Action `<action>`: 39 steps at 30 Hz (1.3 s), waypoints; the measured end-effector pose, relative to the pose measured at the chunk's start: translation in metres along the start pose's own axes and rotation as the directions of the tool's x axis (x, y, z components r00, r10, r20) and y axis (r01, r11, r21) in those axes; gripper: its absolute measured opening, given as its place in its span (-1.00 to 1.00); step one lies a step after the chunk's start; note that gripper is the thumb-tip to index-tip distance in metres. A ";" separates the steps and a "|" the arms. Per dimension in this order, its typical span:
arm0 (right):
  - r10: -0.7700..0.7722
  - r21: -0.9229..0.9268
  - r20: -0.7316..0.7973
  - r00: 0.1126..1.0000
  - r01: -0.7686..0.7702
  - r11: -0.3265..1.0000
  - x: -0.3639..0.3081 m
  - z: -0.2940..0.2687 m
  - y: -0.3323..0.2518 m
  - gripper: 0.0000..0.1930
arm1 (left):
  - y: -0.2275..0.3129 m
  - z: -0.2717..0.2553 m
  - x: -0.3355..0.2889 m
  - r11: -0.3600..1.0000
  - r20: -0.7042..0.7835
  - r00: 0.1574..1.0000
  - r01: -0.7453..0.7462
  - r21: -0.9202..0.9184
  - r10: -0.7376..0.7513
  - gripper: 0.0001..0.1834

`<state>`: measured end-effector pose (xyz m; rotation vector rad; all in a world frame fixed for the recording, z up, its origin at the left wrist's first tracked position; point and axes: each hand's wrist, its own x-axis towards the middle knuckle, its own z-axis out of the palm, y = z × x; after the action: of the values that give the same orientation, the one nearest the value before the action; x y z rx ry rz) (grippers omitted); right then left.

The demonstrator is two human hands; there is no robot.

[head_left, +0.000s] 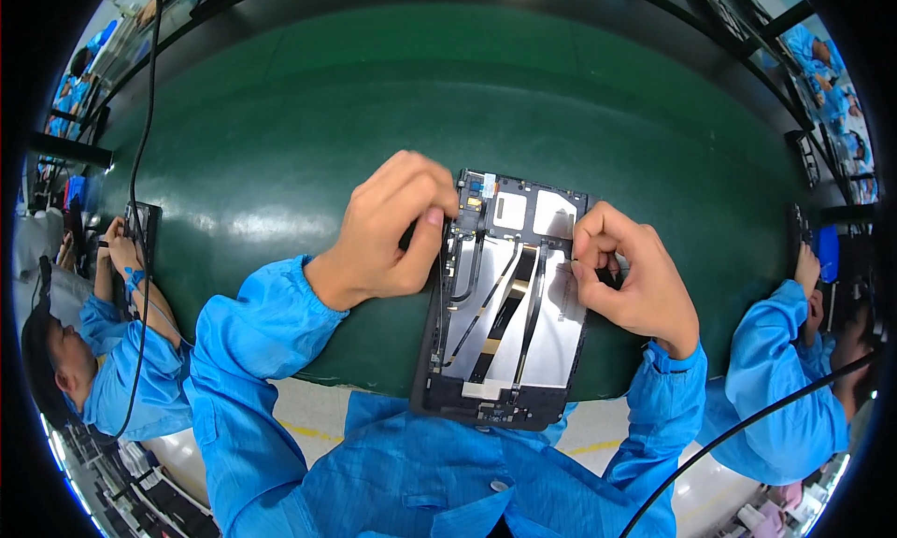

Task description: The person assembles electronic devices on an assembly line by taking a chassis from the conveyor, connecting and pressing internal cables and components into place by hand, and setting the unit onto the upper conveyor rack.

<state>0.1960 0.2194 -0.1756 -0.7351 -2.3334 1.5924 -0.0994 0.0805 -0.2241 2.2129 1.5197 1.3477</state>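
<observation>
An opened tablet (pixel 551 351) lies with its inside facing up, across the near edge of the green table. Silvery plates, thin black cables and a small board show within its black frame. At the tablet's upper left edge, my left hand (pixel 397 225) is closed, thumb and forefinger pinched against the rim. My right hand (pixel 635 272) pinches the right edge a little lower, its other fingers curled in. Whether a small part sits between the fingertips of either hand is hidden.
The green table (pixel 308 117) stretches away to a dark raised edge. Co-workers in blue sit close on the left (pixel 121 342) and right (pixel 775 379), with devices before them. A black cable (pixel 145 145) hangs at the left, another (pixel 747 426) crosses the lower right.
</observation>
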 end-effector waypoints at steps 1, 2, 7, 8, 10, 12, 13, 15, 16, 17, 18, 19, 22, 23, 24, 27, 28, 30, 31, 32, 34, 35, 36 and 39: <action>-0.004 -0.002 0.016 1.000 0.004 1.000 -0.001 0.000 0.001 -0.78 | 0.008 -0.001 0.004 0.999 0.009 1.000 0.013 0.038 -0.014 -0.77; -0.002 0.001 0.013 1.000 0.002 1.000 -0.001 -0.001 0.001 -0.78 | 0.012 -0.001 0.004 0.999 0.013 1.000 0.012 0.036 -0.012 -0.77; 0.017 0.023 0.030 0.999 -0.018 1.000 -0.003 -0.002 -0.002 -0.76 | 0.021 0.000 -0.001 0.999 0.048 0.999 -0.001 0.036 -0.001 -0.73; 0.018 0.028 0.031 0.999 -0.019 0.999 -0.003 -0.003 -0.002 -0.76 | 0.020 0.000 -0.001 1.000 0.035 0.999 0.000 -0.001 0.000 -0.71; 0.013 0.035 0.036 0.999 -0.015 0.999 -0.003 -0.003 -0.003 -0.75 | 0.021 -0.001 -0.001 1.000 0.051 0.998 0.021 -0.021 -0.020 -0.70; 0.003 0.030 0.031 1.000 -0.004 1.000 -0.003 -0.002 -0.002 -0.75 | 0.022 -0.002 0.000 0.998 0.067 0.997 0.042 -0.044 -0.039 -0.69; -0.010 0.019 0.026 1.000 0.009 1.000 -0.003 -0.002 -0.002 -0.74 | 0.024 -0.002 0.002 0.997 0.068 0.996 0.059 -0.044 -0.056 -0.70; -0.001 0.014 0.020 1.000 0.001 1.000 -0.004 -0.003 -0.002 -0.74 | 0.027 -0.001 0.001 0.996 0.072 0.995 0.076 -0.046 -0.072 -0.71; 0.003 0.010 0.015 1.000 -0.003 1.000 -0.004 -0.002 -0.002 -0.74 | 0.027 -0.001 0.000 0.996 0.081 0.994 0.082 -0.028 -0.079 -0.72; 0.004 0.014 0.013 1.000 -0.004 1.000 -0.004 -0.002 -0.002 -0.74 | 0.028 -0.001 -0.002 0.996 0.090 0.992 0.087 -0.010 -0.086 -0.72; -0.006 0.023 0.018 1.000 0.006 1.000 -0.003 -0.002 -0.001 -0.74 | 0.030 -0.001 -0.003 0.996 0.094 0.992 0.088 -0.010 -0.086 -0.72; -0.014 0.031 0.024 1.000 0.013 0.999 -0.004 -0.002 -0.001 -0.74 | 0.031 0.001 -0.004 0.996 0.091 0.992 0.082 0.023 -0.084 -0.73; -0.016 0.016 -0.002 1.000 0.016 1.000 -0.002 -0.001 -0.002 -0.76 | 0.039 0.002 -0.003 0.996 0.104 0.993 0.043 0.081 -0.052 -0.73; -0.016 0.016 -0.003 1.000 0.016 1.000 -0.002 -0.001 -0.002 -0.76 | 0.040 0.003 -0.002 0.994 0.119 0.993 0.008 0.107 -0.021 -0.73; -0.013 0.034 -0.001 1.000 0.013 0.999 -0.001 -0.001 -0.001 -0.77 | 0.040 0.003 -0.002 0.994 0.119 0.993 0.006 0.107 -0.019 -0.73; -0.003 0.060 0.000 1.000 0.003 0.998 -0.003 -0.001 0.000 -0.78 | 0.042 0.004 -0.004 0.988 0.130 0.991 -0.019 0.156 -0.001 -0.74; 0.002 0.066 0.000 1.000 -0.002 0.998 -0.003 -0.002 0.001 -0.78 | 0.042 0.004 -0.005 0.986 0.131 0.991 -0.029 0.164 0.008 -0.75; -0.017 0.059 -0.001 1.000 0.017 0.998 -0.004 -0.003 0.002 -0.78 | 0.039 0.004 -0.007 0.984 0.136 0.991 -0.042 0.175 0.018 -0.75; -0.026 0.048 0.002 1.000 0.026 0.999 -0.004 -0.003 0.002 -0.79 | 0.034 0.005 -0.010 0.986 0.105 0.994 -0.038 0.162 0.022 -0.76; -0.023 0.049 0.005 1.000 0.022 0.999 -0.003 -0.003 0.002 -0.79 | 0.031 0.005 -0.012 0.988 0.073 0.997 -0.035 0.149 0.024 -0.77; -0.007 0.014 0.013 1.000 0.007 1.000 -0.003 -0.004 0.002 -0.81 | 0.032 0.003 -0.008 0.986 0.076 0.997 -0.044 0.163 0.032 -0.78; -0.008 0.016 0.012 1.000 0.008 1.000 -0.003 -0.004 0.002 -0.81 | 0.034 0.003 -0.006 0.982 0.079 0.996 -0.057 0.178 0.043 -0.79; -0.014 0.034 0.007 1.000 0.013 0.999 -0.003 -0.003 0.002 -0.81 | 0.034 0.003 -0.006 0.982 0.080 0.996 -0.058 0.179 0.044 -0.79; -0.024 0.043 -0.009 1.000 0.024 0.999 -0.004 -0.003 0.002 -0.81 | 0.034 0.004 -0.005 0.977 0.063 0.997 -0.057 0.205 0.044 -0.80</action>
<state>0.2009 0.2204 -0.1758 -0.7003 -2.2858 1.6209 -0.0742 0.0616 -0.2107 2.4053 1.6616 1.1744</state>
